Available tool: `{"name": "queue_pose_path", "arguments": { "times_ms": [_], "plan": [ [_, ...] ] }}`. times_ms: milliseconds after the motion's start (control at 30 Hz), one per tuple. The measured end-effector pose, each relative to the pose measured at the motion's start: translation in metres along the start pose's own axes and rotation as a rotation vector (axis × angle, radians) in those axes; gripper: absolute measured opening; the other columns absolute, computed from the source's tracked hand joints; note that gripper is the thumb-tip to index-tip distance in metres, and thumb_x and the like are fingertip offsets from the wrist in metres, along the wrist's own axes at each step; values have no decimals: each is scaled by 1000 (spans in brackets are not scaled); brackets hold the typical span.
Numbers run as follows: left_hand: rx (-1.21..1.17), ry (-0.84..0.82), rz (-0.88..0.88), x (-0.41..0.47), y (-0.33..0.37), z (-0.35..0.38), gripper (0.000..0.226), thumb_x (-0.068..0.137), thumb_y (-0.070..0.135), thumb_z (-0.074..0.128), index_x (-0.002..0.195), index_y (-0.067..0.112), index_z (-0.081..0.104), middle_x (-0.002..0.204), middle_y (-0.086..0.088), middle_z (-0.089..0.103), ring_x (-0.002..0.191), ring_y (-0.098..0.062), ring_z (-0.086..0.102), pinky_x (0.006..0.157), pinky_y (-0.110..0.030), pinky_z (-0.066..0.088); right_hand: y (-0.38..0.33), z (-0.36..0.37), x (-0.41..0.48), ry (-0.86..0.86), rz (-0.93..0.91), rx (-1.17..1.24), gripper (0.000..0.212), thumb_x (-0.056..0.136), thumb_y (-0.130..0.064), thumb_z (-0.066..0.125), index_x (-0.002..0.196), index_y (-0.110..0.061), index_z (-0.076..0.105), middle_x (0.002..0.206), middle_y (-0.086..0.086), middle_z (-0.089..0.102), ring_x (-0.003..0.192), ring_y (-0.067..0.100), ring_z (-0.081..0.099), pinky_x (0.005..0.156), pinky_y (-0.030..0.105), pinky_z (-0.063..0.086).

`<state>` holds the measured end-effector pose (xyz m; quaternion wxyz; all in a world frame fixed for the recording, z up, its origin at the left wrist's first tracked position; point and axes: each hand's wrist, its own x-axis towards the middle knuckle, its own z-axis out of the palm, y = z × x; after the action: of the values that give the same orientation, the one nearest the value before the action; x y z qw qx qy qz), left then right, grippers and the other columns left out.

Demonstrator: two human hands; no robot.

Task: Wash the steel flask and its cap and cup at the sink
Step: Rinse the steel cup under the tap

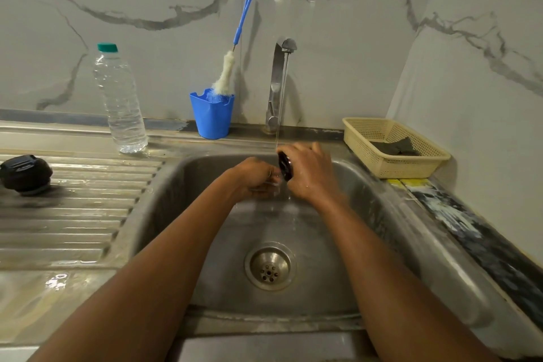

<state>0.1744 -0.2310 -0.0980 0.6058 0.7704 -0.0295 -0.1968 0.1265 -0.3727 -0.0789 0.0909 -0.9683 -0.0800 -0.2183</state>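
Observation:
Under the running tap (282, 50), my right hand (308, 176) grips a small dark round cap (285, 167), held on edge over the steel sink (205, 214). The thin stream of water falls onto the cap's top edge. My left hand (254, 179) is right beside it, its fingers curled against the cap's lower side; they are blurred. A second black round piece (25, 173) with a steel rim lies on the wet drainboard (73, 214) at the far left. The steel flask body is not in view.
A clear plastic water bottle (122, 100) stands at the back left. A blue holder (212, 116) with a long bottle brush (226, 73) is beside the tap. A cream basket (393, 150) with dark scrub pads sits at the back right. The drain (269, 266) is open.

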Motion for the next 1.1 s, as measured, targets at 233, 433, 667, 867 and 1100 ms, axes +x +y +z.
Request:
{"name": "queue_pose_path", "arguments": {
  "times_ms": [233,433,667,867,1100],
  "plan": [
    [88,219,-18,-4,6,-8,19,96,2,50,87,0,67,63,-11,55,44,-14,50,39,-19,39,-2,8,3,-352,343,687,57,79,-24,85,126,-14,55,111,3,64,89,10,59,67,21,46],
    [-78,325,100,3,7,-23,15,100,8,49,88,11,59,85,-4,62,68,-12,58,64,-27,50,-7,14,3,-352,298,685,59,79,-28,86,128,-14,56,115,3,66,101,18,62,71,23,48],
    [-125,298,276,2,32,-24,46,98,-8,43,139,10,54,127,2,64,100,-7,62,88,-28,52,-6,16,3,-290,275,652,52,77,-31,88,121,-18,63,108,-4,69,94,11,64,71,22,49],
    [119,268,337,5,69,-19,61,99,-6,37,156,13,34,159,-1,39,147,-20,33,122,-41,26,-3,20,4,-258,284,633,45,77,-32,86,115,-24,63,108,-4,69,100,14,67,78,27,53],
    [122,167,374,19,78,-21,55,101,-8,36,149,18,48,134,10,55,95,1,58,80,-15,52,-2,22,6,-260,257,574,45,80,-29,84,118,-18,63,104,-4,66,93,11,63,73,25,49]
  ]
}}
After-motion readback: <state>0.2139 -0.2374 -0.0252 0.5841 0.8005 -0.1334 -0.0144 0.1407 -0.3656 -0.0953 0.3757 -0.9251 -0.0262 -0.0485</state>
